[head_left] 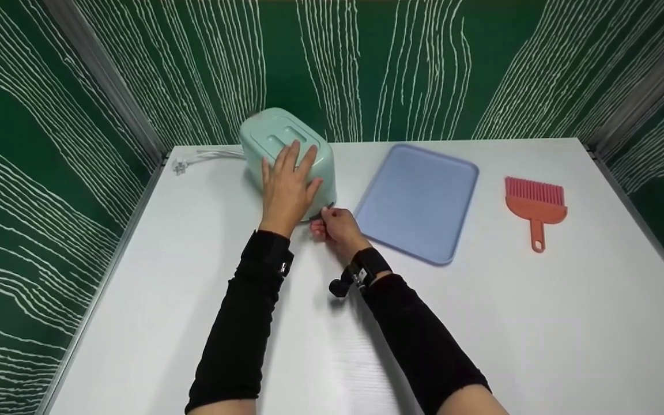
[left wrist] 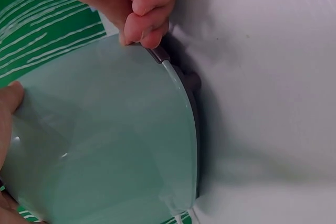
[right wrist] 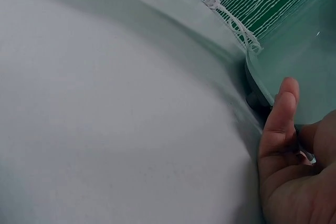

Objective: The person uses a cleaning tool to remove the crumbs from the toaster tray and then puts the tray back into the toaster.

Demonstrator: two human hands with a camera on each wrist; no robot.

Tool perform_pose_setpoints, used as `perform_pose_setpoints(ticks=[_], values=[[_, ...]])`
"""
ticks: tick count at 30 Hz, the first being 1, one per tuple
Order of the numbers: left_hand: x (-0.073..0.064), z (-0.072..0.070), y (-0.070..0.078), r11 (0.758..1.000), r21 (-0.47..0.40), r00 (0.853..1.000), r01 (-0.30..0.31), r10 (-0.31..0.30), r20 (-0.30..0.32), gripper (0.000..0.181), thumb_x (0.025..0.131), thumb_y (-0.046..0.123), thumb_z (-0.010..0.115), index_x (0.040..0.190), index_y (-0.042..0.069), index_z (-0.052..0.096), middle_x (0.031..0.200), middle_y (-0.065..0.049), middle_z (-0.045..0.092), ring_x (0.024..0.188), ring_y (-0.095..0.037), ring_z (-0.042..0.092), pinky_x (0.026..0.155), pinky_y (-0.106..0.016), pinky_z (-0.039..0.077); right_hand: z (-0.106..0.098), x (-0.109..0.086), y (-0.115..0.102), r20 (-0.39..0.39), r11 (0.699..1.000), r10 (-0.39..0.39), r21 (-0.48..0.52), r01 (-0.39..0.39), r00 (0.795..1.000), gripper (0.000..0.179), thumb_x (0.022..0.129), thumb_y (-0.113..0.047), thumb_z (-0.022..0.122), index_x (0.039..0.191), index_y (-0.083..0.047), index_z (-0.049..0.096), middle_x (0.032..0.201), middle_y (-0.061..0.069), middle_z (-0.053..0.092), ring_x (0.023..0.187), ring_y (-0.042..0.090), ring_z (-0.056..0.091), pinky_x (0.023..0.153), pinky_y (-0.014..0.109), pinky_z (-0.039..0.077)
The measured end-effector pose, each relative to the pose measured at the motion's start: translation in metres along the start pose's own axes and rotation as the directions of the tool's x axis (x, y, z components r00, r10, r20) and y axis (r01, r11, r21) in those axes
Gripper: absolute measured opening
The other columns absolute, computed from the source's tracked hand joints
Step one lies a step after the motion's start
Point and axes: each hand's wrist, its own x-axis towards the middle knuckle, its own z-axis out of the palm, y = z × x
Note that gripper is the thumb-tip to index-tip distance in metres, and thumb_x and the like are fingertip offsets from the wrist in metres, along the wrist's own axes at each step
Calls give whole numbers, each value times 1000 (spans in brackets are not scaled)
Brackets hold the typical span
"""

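A mint-green two-slot toaster [head_left: 323,167] stands near the back of the white table. My left hand [head_left: 289,190] lies on its top and near side with the fingers spread, fingertips close to the slots. Low at the toaster's near end, my right hand [head_left: 340,227] pinches a dark tab [left wrist: 158,54] at the bottom edge between thumb and curled fingers. In the right wrist view, the fingers [right wrist: 281,114] reach up against the toaster's lower rim. A small dark foot [left wrist: 193,81] shows under the body. The toaster's far side is hidden.
A blue rectangular tray [head_left: 418,202] lies just right of the toaster. Farther right is an orange-red hand brush [head_left: 536,210]. The toaster's white cord and plug [head_left: 180,167] lie at the back left. Green walls with white lines border the table.
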Motion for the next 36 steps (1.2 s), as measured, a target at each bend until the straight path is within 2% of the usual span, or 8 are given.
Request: perform_pose_setpoints(ticks=[3,10,17,28,32,36], values=[[0,0,0,1000,5,1000,1,-1,-1,64,107,41,65,165,24,44,174,-14,37,162,-34,34,131,-70,19,1,-1,-1,-29,1000,-7,-16,6,1000,34,116,-12,42,89,1,56,62,4,64,51,7,61,50,17,51],[1,-2,2,1000,-4,1000,15,-15,18,64,108,40,64,166,25,43,175,-12,36,163,-33,31,132,-70,18,3,-1,1,-93,988,-78,-141,65,993,37,115,-13,44,83,-2,58,58,0,63,47,3,61,49,15,50],[2,-3,4,1000,-2,1000,15,-15,20,63,108,40,63,166,25,43,175,-13,35,163,-34,31,132,-70,18,4,-1,1,-110,985,-112,-146,95,988,38,114,-9,46,78,-3,58,55,-2,62,45,1,59,47,14,49],[2,-1,2,1000,-4,1000,13,-13,8,63,107,39,65,165,24,44,175,-13,36,163,-35,33,132,-71,18,2,-6,4,-117,973,-152,-194,128,981,41,114,-14,52,74,-5,54,50,-4,61,43,1,60,47,14,49],[1,1,3,1000,-12,1000,1,-1,-3,63,107,38,65,165,23,45,174,-14,37,162,-35,34,131,-71,20,1,-7,5,-126,969,-142,-221,112,982,38,115,-15,49,81,-1,58,51,-4,62,44,1,62,47,14,51],[0,3,3,1000,-19,999,-15,15,-29,62,106,38,67,163,22,48,172,-15,40,160,-36,37,129,-72,22,2,-10,4,-124,969,-126,-226,95,984,35,115,-16,48,97,9,63,53,-3,65,45,2,66,49,15,54]])
